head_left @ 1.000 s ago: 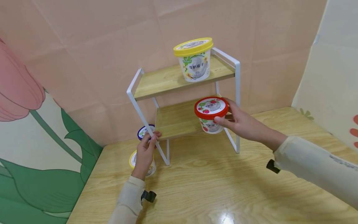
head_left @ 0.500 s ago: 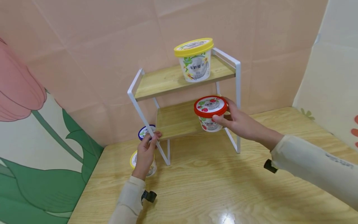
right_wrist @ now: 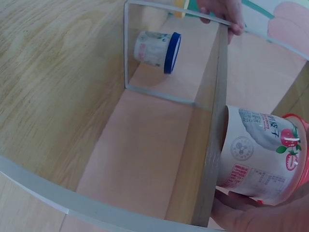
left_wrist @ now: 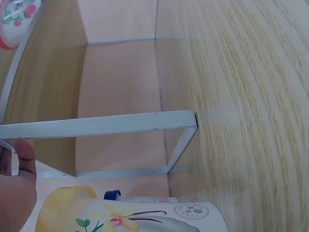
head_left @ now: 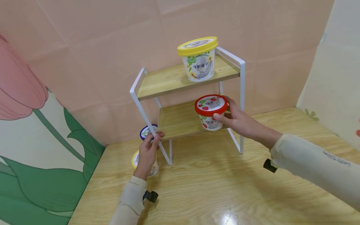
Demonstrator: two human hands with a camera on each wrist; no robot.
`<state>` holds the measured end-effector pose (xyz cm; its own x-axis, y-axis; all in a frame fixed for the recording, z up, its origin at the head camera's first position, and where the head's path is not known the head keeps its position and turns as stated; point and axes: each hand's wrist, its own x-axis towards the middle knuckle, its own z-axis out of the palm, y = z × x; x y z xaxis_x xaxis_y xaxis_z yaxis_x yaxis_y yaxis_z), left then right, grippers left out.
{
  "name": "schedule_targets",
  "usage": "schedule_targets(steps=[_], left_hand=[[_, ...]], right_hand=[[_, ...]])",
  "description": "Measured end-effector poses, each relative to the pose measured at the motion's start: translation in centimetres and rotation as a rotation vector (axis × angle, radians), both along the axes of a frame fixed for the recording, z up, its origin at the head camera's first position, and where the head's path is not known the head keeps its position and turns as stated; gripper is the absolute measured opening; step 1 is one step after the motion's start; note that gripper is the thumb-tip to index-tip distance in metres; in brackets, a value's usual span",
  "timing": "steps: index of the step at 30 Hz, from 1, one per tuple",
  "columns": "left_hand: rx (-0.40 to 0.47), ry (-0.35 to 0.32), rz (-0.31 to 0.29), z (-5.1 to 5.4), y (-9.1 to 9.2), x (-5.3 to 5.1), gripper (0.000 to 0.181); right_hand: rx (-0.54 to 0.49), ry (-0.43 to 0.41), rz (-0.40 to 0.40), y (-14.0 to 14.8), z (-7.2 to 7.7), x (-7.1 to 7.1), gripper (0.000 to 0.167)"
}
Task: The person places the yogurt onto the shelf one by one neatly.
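My right hand (head_left: 240,120) grips a paper ice cream tub with a red lid (head_left: 209,122), thumb in front and fingers behind. The tub is upright at the right front of the lower board (head_left: 177,122) of a two-tier rack. In the right wrist view, the base of the red-lidded tub (right_wrist: 263,154) meets the board's edge (right_wrist: 212,145) or lies very near it; full contact cannot be told. At the lower board's left front corner, my left hand (head_left: 147,156) holds the rack's white metal leg (head_left: 144,117) between thumb and fingers.
A yellow-lidded tub (head_left: 200,65) stands on the top board (head_left: 163,79). Left of the rack, a blue-lidded tub (head_left: 145,132) and another yellow-lidded tub (head_left: 153,169) stand on the wooden table (head_left: 208,184), partly hidden by my left hand. A pink wall covering (head_left: 98,62) hangs behind.
My right hand has shifted the red-lidded tub slightly left and further back over the lower board. The left hand keeps its hold on the rack leg. The view has shifted slightly.
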<state>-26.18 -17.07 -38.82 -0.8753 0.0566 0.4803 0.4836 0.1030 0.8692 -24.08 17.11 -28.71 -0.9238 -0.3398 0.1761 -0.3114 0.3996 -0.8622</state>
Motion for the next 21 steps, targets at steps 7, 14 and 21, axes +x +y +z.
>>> schedule_targets(steps=[7,14,21], left_hand=[[-0.015,0.012,0.000,0.08,0.04,-0.01,0.025],[-0.018,0.007,0.008,0.02,0.09,-0.01,0.024],[-0.013,0.009,0.012,0.08,0.12,0.04,0.023]], right_hand=[[-0.023,0.002,0.025,0.07,-0.26,-0.33,0.082],[-0.050,-0.012,0.028,-0.07,-0.24,-0.49,0.081],[-0.055,-0.044,0.006,-0.03,-0.47,-0.47,0.082]])
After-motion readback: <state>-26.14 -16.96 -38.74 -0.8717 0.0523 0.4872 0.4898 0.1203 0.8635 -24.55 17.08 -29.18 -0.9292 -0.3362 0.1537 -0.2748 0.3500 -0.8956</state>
